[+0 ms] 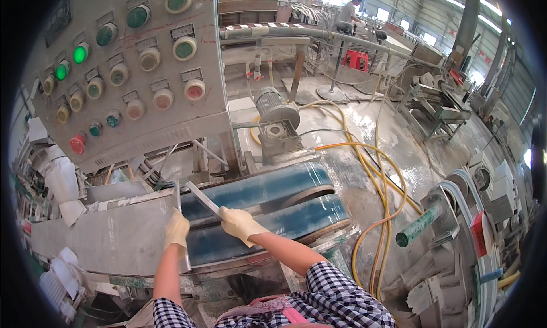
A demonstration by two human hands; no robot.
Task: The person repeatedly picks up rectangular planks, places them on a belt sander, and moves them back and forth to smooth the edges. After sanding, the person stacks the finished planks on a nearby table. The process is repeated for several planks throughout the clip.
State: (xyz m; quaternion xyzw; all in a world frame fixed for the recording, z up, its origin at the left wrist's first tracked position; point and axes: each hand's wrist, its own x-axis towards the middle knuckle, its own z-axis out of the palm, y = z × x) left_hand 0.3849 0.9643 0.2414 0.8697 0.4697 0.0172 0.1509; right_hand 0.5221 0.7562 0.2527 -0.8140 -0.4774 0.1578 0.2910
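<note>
The head view looks down on two hands in cream gloves above a pair of blue belts. The right hand pinches one end of a pale strip, which slants away over the belts toward the far left. The left hand lies at the near end of a flat grey bench, beside a thin upright-looking edge; its fingers are curled, but we cannot tell whether they grip that edge or only touch it. The hands are apart, with the strip's far end between and beyond them.

Past the bench we see a grey control panel with rows of round buttons, two of them lit green, and a red knob at its lower corner. Just beyond the belts sits a grey motor. To the right, yellow hoses curl across the wet floor near a green cylinder. Farther back we make out a red stool and another person.
</note>
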